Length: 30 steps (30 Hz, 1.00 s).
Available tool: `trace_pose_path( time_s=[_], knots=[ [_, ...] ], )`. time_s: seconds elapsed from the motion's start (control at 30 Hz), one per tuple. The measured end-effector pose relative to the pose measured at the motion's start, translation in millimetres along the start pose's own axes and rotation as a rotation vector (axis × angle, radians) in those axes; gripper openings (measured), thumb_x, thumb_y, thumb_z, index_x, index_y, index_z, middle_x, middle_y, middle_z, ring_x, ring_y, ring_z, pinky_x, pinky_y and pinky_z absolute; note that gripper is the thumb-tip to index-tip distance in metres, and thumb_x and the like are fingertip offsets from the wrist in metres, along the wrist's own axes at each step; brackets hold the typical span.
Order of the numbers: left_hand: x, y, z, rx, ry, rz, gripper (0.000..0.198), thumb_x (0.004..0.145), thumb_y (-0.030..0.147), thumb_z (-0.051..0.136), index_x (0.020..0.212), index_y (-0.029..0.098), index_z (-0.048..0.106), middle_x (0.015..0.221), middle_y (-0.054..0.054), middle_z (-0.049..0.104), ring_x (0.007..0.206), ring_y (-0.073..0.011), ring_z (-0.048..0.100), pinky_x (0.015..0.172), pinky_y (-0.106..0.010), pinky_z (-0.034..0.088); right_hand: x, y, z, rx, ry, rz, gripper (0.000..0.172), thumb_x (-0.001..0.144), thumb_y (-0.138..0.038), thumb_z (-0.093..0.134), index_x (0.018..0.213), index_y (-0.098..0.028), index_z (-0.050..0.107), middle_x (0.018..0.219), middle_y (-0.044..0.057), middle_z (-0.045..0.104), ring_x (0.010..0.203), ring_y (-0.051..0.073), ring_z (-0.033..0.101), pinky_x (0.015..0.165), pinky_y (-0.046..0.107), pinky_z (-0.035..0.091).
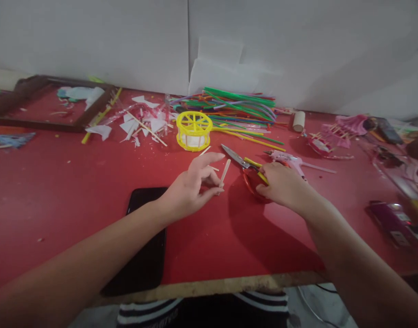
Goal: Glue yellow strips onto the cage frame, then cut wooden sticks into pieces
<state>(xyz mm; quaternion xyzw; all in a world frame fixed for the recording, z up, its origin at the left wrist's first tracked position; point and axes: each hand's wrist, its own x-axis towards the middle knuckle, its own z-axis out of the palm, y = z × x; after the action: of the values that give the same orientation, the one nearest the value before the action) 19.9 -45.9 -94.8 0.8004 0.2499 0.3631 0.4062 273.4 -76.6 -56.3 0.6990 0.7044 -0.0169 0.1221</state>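
My left hand (191, 184) pinches a short, pale wooden stick (225, 172) between thumb and fingers, its index finger stretched out above. My right hand (280, 182) is closed at the handles of a pair of scissors (233, 156), whose blades point up and left; a red handle loop shows below the fingers. Short yellow pipe cleaner pieces (252, 162) lie against the scissors and under my right fingers. Just beyond my left hand stands a small round yellow frame (194, 131) with a spoked top and thin upright sticks. Other thin sticks (205, 151) lie between it and the hand.
A black phone (147, 255) lies under my left forearm on the red table (202, 255). Behind are pipe cleaners (239, 102), paper scraps (157, 125) and a brown frame (41, 123). To the right are a pink glue gun (286, 158), a cardboard roll (298, 121) and a purple box (389, 218).
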Motion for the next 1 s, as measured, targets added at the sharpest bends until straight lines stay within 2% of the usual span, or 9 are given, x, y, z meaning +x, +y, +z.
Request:
trace_pose_path(
  time_s=[0.1, 0.17, 0.27, 0.37, 0.5, 0.67, 0.77, 1.0],
  knots=[
    [0, -1, 0.1, -0.018, -0.031, 0.022, 0.069, 0.084, 0.010, 0.063, 0.143, 0.022, 0.031, 0.090, -0.002, 0.062, 0.076, -0.0126, 0.067, 0.076, -0.027, 0.059, 2, 1, -3, 0.001, 0.008, 0.018, 0.016, 0.069, -0.034, 0.056, 0.071, -0.018, 0.054, 0.072, 0.007, 0.062, 0.067, 0.021, 0.058, 0.054, 0.029, 0.029],
    [0, -2, -0.2, -0.035, -0.041, 0.050, 0.076, 0.084, 0.008, 0.061, 0.147, 0.027, 0.024, 0.083, 0.002, 0.061, 0.075, -0.0118, 0.066, 0.077, -0.027, 0.058, -1, 7, -7, 0.038, 0.058, 0.000, 0.017, 0.068, -0.035, 0.058, 0.071, -0.019, 0.052, 0.074, 0.007, 0.062, 0.068, 0.021, 0.058, 0.055, 0.029, 0.031],
    [1, -1, -0.9, -0.064, -0.048, 0.079, 0.078, 0.085, 0.007, 0.060, 0.147, 0.034, 0.021, 0.081, 0.004, 0.060, 0.075, -0.0111, 0.065, 0.076, -0.027, 0.058, -13, 22, -11, 0.144, 0.212, -0.021, 0.019, 0.069, -0.031, 0.059, 0.081, -0.019, 0.052, 0.084, 0.007, 0.064, 0.073, 0.020, 0.059, 0.059, 0.028, 0.035],
    [1, 1, -1.1, -0.059, -0.054, 0.063, 0.078, 0.084, 0.007, 0.060, 0.147, 0.033, 0.022, 0.081, 0.003, 0.060, 0.075, -0.0117, 0.065, 0.076, -0.029, 0.058, -31, 39, -14, 0.220, 0.330, -0.032, 0.025, 0.071, -0.039, 0.064, 0.083, -0.021, 0.051, 0.079, 0.004, 0.063, 0.067, 0.018, 0.058, 0.059, 0.027, 0.037],
    [2, 1, -1.1, -0.077, -0.047, 0.048, 0.079, 0.084, 0.007, 0.059, 0.148, 0.032, 0.020, 0.080, 0.004, 0.060, 0.076, -0.0121, 0.066, 0.079, -0.030, 0.058, -52, 58, -12, 0.173, 0.412, -0.136, 0.028, 0.072, -0.042, 0.068, 0.081, -0.021, 0.052, 0.074, 0.003, 0.062, 0.064, 0.016, 0.056, 0.060, 0.028, 0.039],
    [2, 0, -3.6, -0.006, -0.074, 0.125, 0.081, 0.085, 0.007, 0.058, 0.149, 0.035, 0.017, 0.082, 0.003, 0.062, 0.075, -0.0123, 0.065, 0.076, -0.028, 0.056, -66, 67, -1, 0.187, 0.380, -0.199, 0.030, 0.068, -0.042, 0.071, 0.083, -0.022, 0.054, 0.077, 0.004, 0.065, 0.063, 0.017, 0.058, 0.058, 0.028, 0.041],
    [3, 1, -4.5, 0.021, -0.091, 0.139, 0.080, 0.085, 0.006, 0.057, 0.148, 0.036, 0.018, 0.081, 0.003, 0.062, 0.074, -0.0116, 0.063, 0.076, -0.026, 0.054, -68, 62, 2, 0.199, 0.353, -0.196, 0.030, 0.068, -0.042, 0.071, 0.085, -0.022, 0.056, 0.081, 0.004, 0.066, 0.065, 0.017, 0.060, 0.059, 0.028, 0.042],
    [3, 3, -3.9, 0.013, -0.097, 0.117, 0.077, 0.085, 0.005, 0.056, 0.148, 0.034, 0.021, 0.081, 0.003, 0.061, 0.075, -0.0110, 0.064, 0.079, -0.026, 0.054, -63, 48, -5, 0.222, 0.338, -0.247, 0.028, 0.069, -0.040, 0.072, 0.082, -0.022, 0.055, 0.070, 0.000, 0.061, 0.062, 0.015, 0.056, 0.057, 0.026, 0.040]
  ],
)
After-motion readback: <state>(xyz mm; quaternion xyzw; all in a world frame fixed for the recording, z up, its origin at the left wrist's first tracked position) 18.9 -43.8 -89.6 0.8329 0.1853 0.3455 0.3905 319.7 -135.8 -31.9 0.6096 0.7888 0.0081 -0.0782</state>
